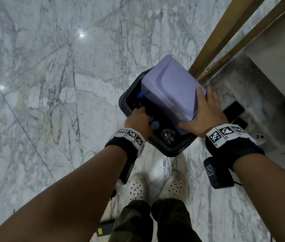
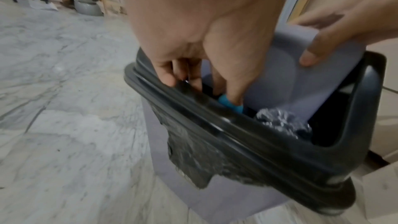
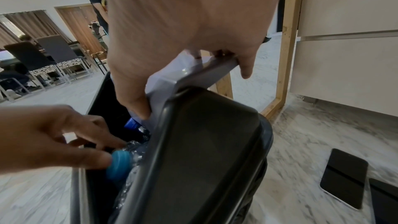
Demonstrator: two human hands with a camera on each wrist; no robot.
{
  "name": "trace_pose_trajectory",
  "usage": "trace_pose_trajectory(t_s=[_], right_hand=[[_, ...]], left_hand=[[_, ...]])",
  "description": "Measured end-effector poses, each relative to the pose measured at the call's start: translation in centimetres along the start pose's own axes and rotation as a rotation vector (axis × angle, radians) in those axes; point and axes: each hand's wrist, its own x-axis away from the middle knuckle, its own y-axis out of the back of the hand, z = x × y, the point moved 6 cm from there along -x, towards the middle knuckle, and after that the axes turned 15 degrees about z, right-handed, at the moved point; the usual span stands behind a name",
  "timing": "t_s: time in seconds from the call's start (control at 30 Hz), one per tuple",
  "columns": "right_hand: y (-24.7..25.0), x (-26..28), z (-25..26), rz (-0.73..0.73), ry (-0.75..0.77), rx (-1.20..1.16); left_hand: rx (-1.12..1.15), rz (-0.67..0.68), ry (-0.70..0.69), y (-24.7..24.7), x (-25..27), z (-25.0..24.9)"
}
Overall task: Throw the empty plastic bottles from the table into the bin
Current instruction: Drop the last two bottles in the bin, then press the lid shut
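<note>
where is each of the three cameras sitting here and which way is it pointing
Head: on the person's head, looking straight down at the bin; both forearms and shoes show.
Left wrist: along the left hand into the bin opening; its fingers reach a blue-capped bottle.
Right wrist: along the right hand, which holds the lid tilted.
All three share the bin, lid and bottle.

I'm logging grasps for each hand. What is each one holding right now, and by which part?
Left hand pinches a plastic bottle at its blue cap, inside the bin. Right hand grips the bin's swing lid by its near edge.
</note>
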Motion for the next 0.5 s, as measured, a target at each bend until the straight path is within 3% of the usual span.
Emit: trace_pose_trajectory(t_s=[0.1, 0.23, 0.4, 0.5], right_hand=[[0.1, 0.3, 0.2, -0.015, -0.004, -0.003], [0.2, 1.1, 0.5, -0.077, -0.002, 0.014], [0.2, 0.8, 0.4, -0.068, -0.011, 0.024], [0.0, 0.4, 0.1, -0.016, -0.020, 0.016]], left_hand=[[0.152, -0.037, -0.050, 1.3, 0.7, 0.7], [0.357, -0.216, -0.058, 4.9, 0.1, 1.5], [0.527, -0.171, 0.005, 6.4, -1.8, 0.8], [0.578, -0.213, -0.008, 6.0, -2.3, 0.8]])
